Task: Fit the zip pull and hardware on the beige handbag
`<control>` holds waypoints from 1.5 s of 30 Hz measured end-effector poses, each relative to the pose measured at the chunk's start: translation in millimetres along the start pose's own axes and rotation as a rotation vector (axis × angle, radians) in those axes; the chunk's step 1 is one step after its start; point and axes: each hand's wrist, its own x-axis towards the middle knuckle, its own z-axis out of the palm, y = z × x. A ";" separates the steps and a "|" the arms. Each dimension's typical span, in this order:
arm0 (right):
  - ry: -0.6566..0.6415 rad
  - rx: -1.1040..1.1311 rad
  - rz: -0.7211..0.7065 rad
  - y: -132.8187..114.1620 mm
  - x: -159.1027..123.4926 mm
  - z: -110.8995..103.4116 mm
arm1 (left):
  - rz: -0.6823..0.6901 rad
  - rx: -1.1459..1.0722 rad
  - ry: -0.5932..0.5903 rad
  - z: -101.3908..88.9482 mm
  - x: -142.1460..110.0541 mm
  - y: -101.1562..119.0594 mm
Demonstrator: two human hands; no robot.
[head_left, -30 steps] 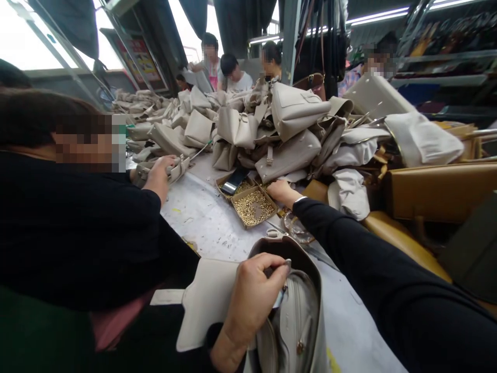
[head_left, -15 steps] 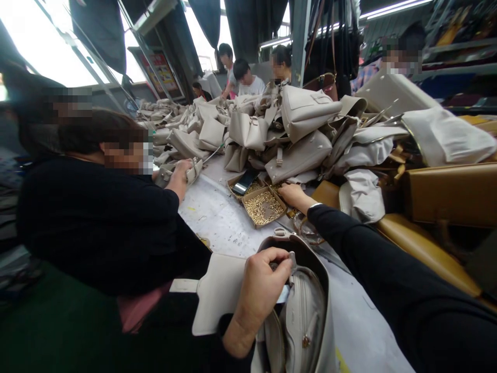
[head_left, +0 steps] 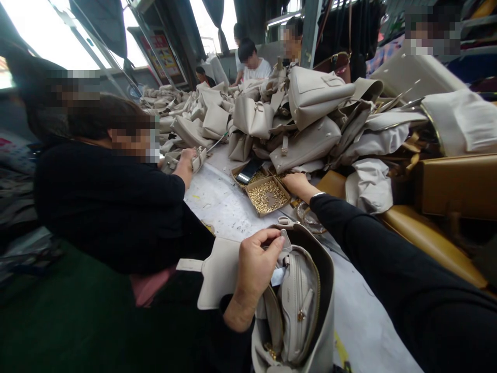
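Note:
A beige handbag [head_left: 328, 311] stands open in front of me, its flap [head_left: 219, 272] turned out to the left. Between thumb and fingertips, my left hand [head_left: 254, 269] pinches a small beige tab [head_left: 286, 239] at the bag's opening. Inside the bag is a zipped pouch [head_left: 298, 305]. Farther off, my right hand [head_left: 298, 185] reaches down into a small box, with its fingers bent together; their tips and anything in them are hidden. Left of that hand lies an open cardboard box [head_left: 267, 197] of small gold metal pieces.
A phone [head_left: 249, 171] rests on another box of gold pieces. Beige bags [head_left: 306, 142] are heaped across the back of the table [head_left: 229, 207]. Mustard-brown bags [head_left: 458, 184] lie at right. A co-worker [head_left: 104, 191] sits at left, handling a beige piece; other people are behind the heap.
My view has shifted slightly, so most things sit farther right in it. My left hand still pinches the tab, which has tilted left. My right hand stays at the small box.

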 end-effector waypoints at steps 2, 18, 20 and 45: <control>0.038 0.012 -0.001 -1.5 -9.5 -7.4 | 0.023 0.005 -0.001 0.5 0.8 -0.1; 0.332 0.810 -0.698 -65.2 -296.1 -115.1 | 0.309 0.261 0.051 10.1 24.4 4.0; 0.263 0.673 -0.604 -83.9 -327.1 -92.5 | 0.344 0.289 0.071 8.8 28.1 3.2; 0.505 0.752 -0.526 -98.2 -377.6 -10.3 | 0.391 0.280 0.204 2.5 50.2 3.9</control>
